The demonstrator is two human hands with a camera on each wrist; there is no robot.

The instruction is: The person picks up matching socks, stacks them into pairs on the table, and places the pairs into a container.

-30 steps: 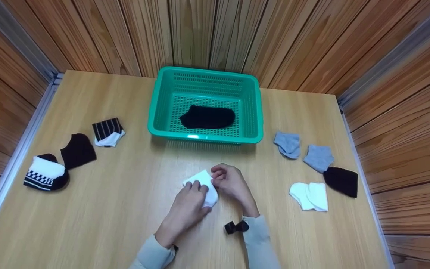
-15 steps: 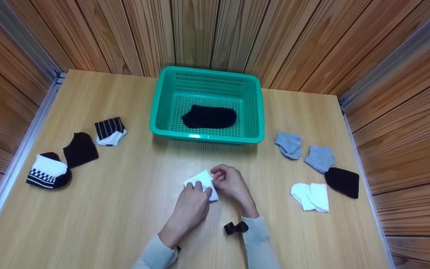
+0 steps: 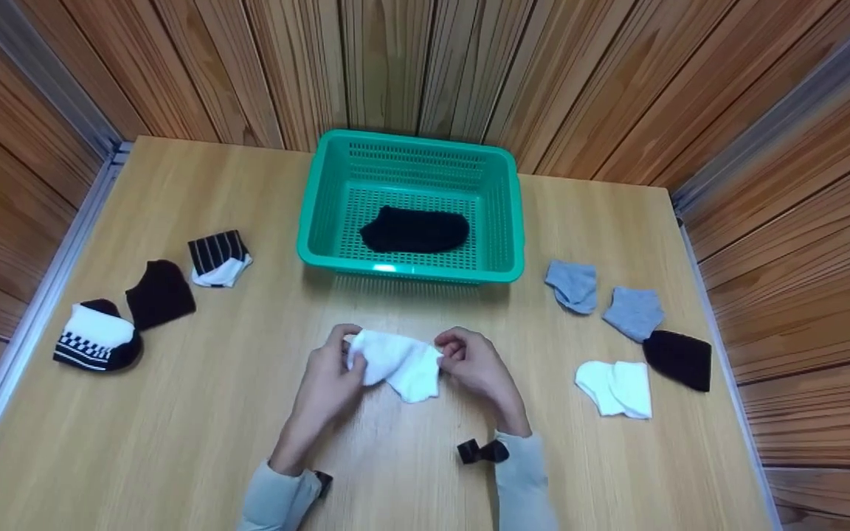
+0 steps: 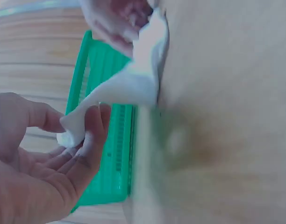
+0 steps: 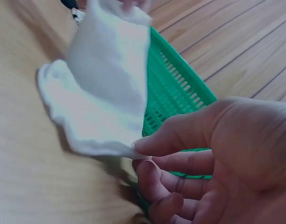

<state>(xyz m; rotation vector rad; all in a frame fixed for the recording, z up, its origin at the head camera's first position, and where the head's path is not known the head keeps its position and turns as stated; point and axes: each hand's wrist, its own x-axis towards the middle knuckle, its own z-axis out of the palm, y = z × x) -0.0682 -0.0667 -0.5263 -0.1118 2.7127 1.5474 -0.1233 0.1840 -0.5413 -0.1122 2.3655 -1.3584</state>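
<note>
A white sock (image 3: 399, 361) is stretched between both hands over the middle of the table. The left hand (image 3: 329, 380) pinches its left end between thumb and fingers, as the left wrist view also shows on the sock (image 4: 129, 84). At the other end, the right hand (image 3: 477, 365) pinches a corner of the sock (image 5: 101, 93) between thumb and forefinger. The sock's left part is lifted, while its lower right part hangs near or touches the tabletop. Behind the hands stands a green basket (image 3: 410, 271) with a black sock (image 3: 416, 230) lying in it.
On the left lie a striped sock (image 3: 218, 258), a dark sock (image 3: 161, 295) and a black-and-white patterned sock (image 3: 97, 338). To the right are two grey socks, one nearer the basket (image 3: 572, 286), a black sock (image 3: 677, 360) and a folded white sock (image 3: 614, 389). Wood-panelled walls enclose the table.
The left hand has gone from lying over the folded white sock to pinching its end, moving left and opening the sock out. The right hand keeps its pinch and has shifted slightly right.
</note>
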